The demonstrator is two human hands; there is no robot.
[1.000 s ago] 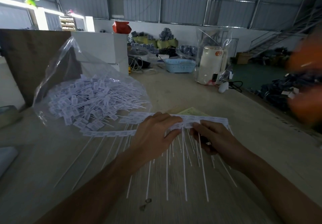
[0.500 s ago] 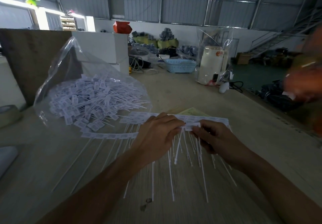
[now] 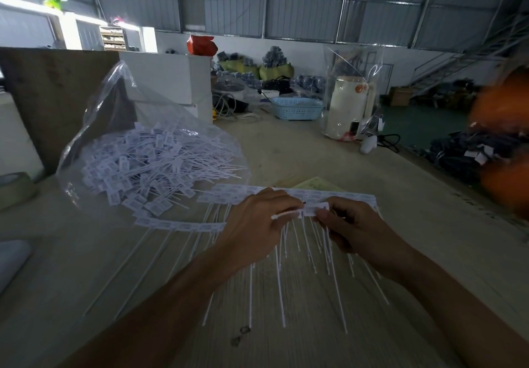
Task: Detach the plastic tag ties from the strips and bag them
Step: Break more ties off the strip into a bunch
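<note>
A strip of white plastic tag ties (image 3: 352, 197) lies across the wooden table (image 3: 315, 153), its thin tails fanning toward me. My left hand (image 3: 257, 230) grips a bunch of tie tails just below the strip. My right hand (image 3: 352, 224) pinches one tag head (image 3: 315, 209) between thumb and fingers, right beside the left fingertips. A second strip (image 3: 180, 225) lies to the left. A clear plastic bag (image 3: 114, 104) holding a heap of loose detached ties (image 3: 148, 167) stands open at the left.
A white kettle in a clear bag (image 3: 347, 110) and a light-blue basket (image 3: 296, 107) stand at the table's far end. A white box (image 3: 169, 78) and a brown board (image 3: 51, 95) rise behind the bag. A tape roll (image 3: 14, 187) sits at far left. Blurred orange shapes (image 3: 503, 138) fill the right edge.
My hands have drawn closer together over the strip. The right hand has lifted one tag head clear of the strip, and the tails under the left hand have bunched and shifted.
</note>
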